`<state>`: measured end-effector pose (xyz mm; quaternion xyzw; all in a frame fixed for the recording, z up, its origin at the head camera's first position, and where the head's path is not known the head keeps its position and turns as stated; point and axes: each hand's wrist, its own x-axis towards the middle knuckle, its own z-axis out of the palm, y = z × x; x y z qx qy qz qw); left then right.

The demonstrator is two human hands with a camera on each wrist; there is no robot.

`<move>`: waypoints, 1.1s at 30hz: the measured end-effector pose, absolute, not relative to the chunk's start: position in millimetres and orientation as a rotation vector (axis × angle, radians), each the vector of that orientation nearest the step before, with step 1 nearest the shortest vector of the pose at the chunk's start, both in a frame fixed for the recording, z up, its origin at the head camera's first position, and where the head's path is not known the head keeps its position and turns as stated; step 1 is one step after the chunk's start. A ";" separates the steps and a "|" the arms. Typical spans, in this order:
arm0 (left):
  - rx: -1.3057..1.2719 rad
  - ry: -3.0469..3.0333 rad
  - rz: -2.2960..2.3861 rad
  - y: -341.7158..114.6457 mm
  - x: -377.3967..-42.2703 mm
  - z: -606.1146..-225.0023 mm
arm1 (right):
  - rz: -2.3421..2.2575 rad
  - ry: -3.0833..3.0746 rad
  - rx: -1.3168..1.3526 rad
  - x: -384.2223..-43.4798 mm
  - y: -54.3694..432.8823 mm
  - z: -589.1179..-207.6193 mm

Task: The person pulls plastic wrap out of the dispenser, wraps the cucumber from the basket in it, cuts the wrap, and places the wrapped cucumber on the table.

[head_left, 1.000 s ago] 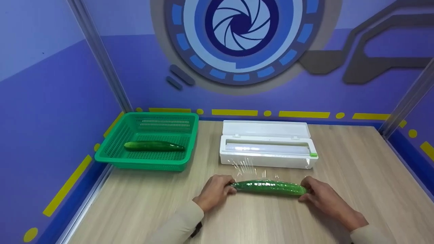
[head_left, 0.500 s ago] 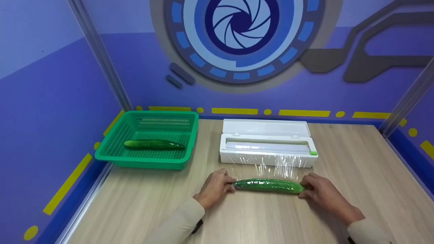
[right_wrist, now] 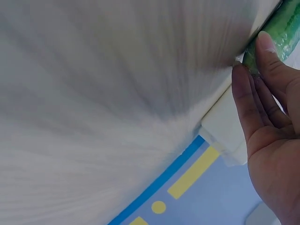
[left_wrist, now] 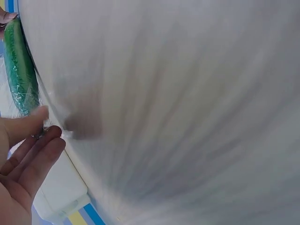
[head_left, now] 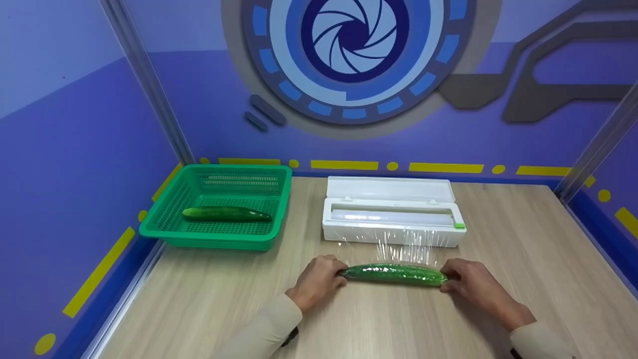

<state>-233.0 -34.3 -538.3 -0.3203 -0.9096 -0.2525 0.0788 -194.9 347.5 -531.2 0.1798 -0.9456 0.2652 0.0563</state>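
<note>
A cucumber (head_left: 396, 274) covered in shiny cling film lies crosswise between my two hands, in front of the dispenser. My left hand (head_left: 319, 280) pinches at its darker left end; in the left wrist view, thumb and fingertips meet on gathered film (left_wrist: 41, 131) just past the tip. At the paler end, my right hand (head_left: 471, 283) pinches with the thumb (right_wrist: 268, 47) against the cucumber's tip. A stretched sheet of cling film (head_left: 406, 247) runs from the cucumber back to the white dispenser (head_left: 389, 237), whose lid stands raised over a film roll (head_left: 394, 217).
A green basket (head_left: 214, 241) stands at the back left with another cucumber (head_left: 225, 214) inside. On the dispenser's right edge sits a small green slider (head_left: 459, 226). Purple walls (head_left: 199, 109) bound the wooden table (head_left: 224, 304) at the back and sides.
The film between cucumber and dispenser now shows more bright creases toward the right than a second ago. Both hands keep their hold on the cucumber's ends and have hardly shifted.
</note>
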 end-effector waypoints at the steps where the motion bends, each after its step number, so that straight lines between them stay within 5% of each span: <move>1: -0.954 -2.720 -0.751 -33.6 -233.1 -538.6 | 0.807 -2.871 0.549 -194.8 347.7 -530.8; 24: -1.040 -2.710 -0.732 -23.8 -241.6 -542.9 | 0.915 -2.844 0.630 -189.6 359.3 -535.2; 33: -1.054 -2.779 -0.667 -22.8 -241.6 -539.8 | 1.025 -2.790 0.368 -193.1 373.1 -526.4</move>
